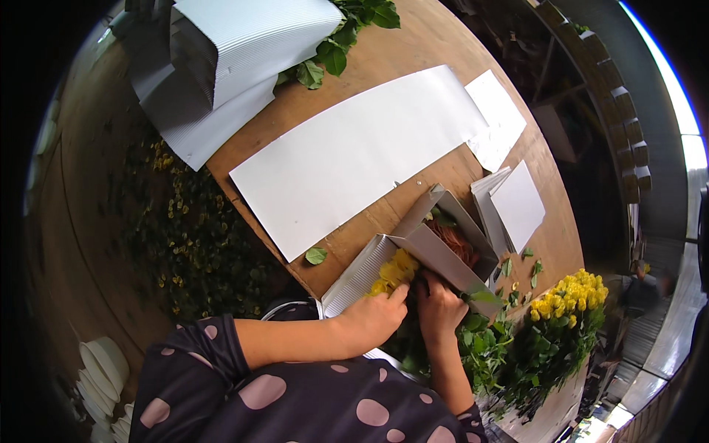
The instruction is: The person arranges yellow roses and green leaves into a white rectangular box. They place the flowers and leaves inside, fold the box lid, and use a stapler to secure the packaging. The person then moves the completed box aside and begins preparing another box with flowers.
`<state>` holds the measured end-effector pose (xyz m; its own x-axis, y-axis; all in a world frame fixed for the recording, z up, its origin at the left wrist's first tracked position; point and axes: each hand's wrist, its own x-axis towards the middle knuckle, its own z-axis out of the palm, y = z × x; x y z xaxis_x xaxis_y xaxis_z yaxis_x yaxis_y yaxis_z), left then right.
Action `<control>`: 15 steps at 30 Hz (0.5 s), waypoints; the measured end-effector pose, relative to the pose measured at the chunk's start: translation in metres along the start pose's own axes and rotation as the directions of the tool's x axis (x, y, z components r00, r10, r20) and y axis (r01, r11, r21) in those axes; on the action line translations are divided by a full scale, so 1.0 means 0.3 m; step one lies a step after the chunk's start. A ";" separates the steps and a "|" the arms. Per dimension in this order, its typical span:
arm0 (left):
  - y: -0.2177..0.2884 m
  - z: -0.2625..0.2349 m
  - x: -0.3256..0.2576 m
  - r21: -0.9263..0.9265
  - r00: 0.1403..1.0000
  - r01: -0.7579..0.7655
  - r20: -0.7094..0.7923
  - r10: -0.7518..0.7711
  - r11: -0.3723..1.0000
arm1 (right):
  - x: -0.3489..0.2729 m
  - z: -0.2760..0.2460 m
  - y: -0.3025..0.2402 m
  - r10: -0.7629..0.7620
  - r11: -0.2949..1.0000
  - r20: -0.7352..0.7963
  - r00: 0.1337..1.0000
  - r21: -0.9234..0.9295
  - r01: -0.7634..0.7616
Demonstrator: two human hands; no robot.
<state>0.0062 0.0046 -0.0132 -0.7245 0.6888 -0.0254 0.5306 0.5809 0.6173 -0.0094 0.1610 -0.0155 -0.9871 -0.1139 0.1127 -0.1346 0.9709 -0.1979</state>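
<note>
**Yellow roses gathered in corrugated wrap at the worktop's near edge**

Yellow roses [395, 272] are the bunch both hands work on; their heads lie packed together in a grey corrugated wrap [360, 275] at the near edge of the wooden worktop [413, 44].

The worktop is the largest thing in view, stretching away from the hands. On it, just beyond the grip, lies a long white sheet [354, 155], set at a slant. Farther off to the left, a pile of folded corrugated sheets [221, 59] hangs over the far corner, with green leafy stems [347, 33] poking out beside it. To the right of the grip stands a small stack of white cards [513, 203], and more white paper [498, 118] lies beyond that.

Touching the wrap on its right is an open grey cardboard box [450, 240] holding a tangle of reddish-brown bands [456, 242]. Lower right of the hands, a second bunch of yellow roses [569, 292] with dark foliage stands well apart from the grip.

The left hand [373, 319] has its fingers curled against the rose heads at the wrap's open end, pressing on them. The right hand [439, 306] sits just beside it, fingers bent down onto the stems and leaves below the blooms; whether it fully clasps them I cannot tell.

A single green leaf [316, 255] lies on the worktop, just left of the wrap.
</note>
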 end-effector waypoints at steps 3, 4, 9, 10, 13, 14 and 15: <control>-0.001 0.002 -0.006 -0.035 1.000 0.001 -0.021 -0.002 0.999 | -0.007 0.027 0.015 -0.061 0.998 -0.143 0.988 -0.025 0.058; -0.004 0.002 -0.006 -0.041 1.000 -0.001 -0.030 0.000 0.999 | -0.007 0.034 0.017 -0.078 0.997 -0.170 0.982 -0.025 0.075; -0.002 -0.013 0.000 -0.077 1.000 0.022 0.001 -0.022 0.997 | -0.005 0.057 0.039 -0.150 0.988 -0.213 0.965 -0.062 0.140; -0.003 -0.011 -0.004 -0.072 1.000 0.015 0.006 -0.014 0.997 | -0.013 0.055 0.041 -0.163 0.985 -0.212 0.964 -0.091 0.146; -0.001 -0.020 -0.013 -0.098 1.000 0.005 0.004 -0.005 0.995 | -0.019 0.068 0.057 -0.112 0.993 -0.210 0.971 0.025 0.120; -0.004 -0.016 -0.013 -0.102 1.000 -0.005 -0.015 0.004 0.995 | -0.028 0.084 0.061 -0.085 0.992 -0.219 0.972 0.074 0.104; -0.005 -0.012 -0.008 -0.094 1.000 -0.002 -0.005 0.002 0.996 | -0.019 0.074 0.053 -0.116 0.988 -0.218 0.969 0.075 0.135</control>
<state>0.0055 0.0006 -0.0111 -0.7258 0.6876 -0.0200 0.4888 0.5361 0.6883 -0.0079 0.1724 -0.0408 -0.9218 -0.1773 0.3448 -0.2733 0.9280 -0.2535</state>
